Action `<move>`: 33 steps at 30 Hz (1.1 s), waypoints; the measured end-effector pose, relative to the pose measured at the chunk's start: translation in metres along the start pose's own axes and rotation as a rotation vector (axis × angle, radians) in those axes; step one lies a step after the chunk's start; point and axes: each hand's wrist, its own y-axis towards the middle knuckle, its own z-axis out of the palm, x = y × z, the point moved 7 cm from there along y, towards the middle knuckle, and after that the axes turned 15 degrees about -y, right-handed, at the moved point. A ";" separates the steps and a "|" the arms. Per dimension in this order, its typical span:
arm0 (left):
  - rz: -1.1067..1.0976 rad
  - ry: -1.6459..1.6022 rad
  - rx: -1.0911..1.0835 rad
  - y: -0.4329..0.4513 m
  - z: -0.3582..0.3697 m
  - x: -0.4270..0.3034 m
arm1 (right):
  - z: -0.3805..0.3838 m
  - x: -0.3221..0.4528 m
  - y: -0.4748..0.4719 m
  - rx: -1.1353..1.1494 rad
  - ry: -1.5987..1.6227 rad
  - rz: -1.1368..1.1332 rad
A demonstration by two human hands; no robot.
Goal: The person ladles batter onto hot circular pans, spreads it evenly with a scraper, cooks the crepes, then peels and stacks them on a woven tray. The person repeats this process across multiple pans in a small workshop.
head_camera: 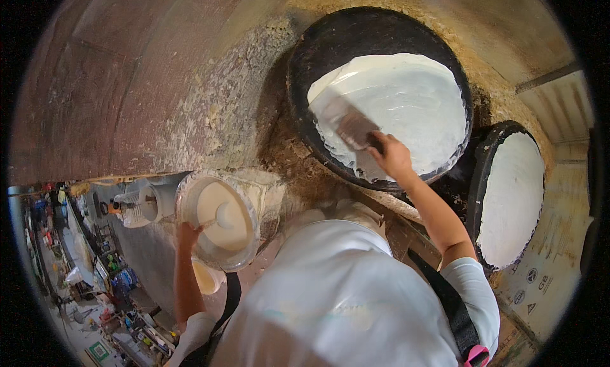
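My right hand [394, 158] grips a flat rectangular spreader [355, 126], blurred by motion. Its blade lies over the left part of a white batter layer [405, 105] on a round black griddle [343, 35]. Bare black surface shows along the griddle's far side. At the left, my left hand [189, 233] is closed around the handle of a ladle [224, 215], whose bowl sits in a basin of pale liquid batter [228, 195]. The basin's rim [257, 233] is smeared with batter.
A second black griddle [476, 200], covered with a white sheet [512, 200], stands at the right. Below the basin is a smaller yellowish container [208, 276]. White buckets [155, 202] stand beyond it. Crusted masonry [228, 100] surrounds the large griddle; clutter [100, 271] fills the lower left.
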 end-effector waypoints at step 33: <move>-0.009 0.022 0.090 -0.003 0.014 0.013 | -0.066 -0.260 0.070 -0.206 0.374 0.623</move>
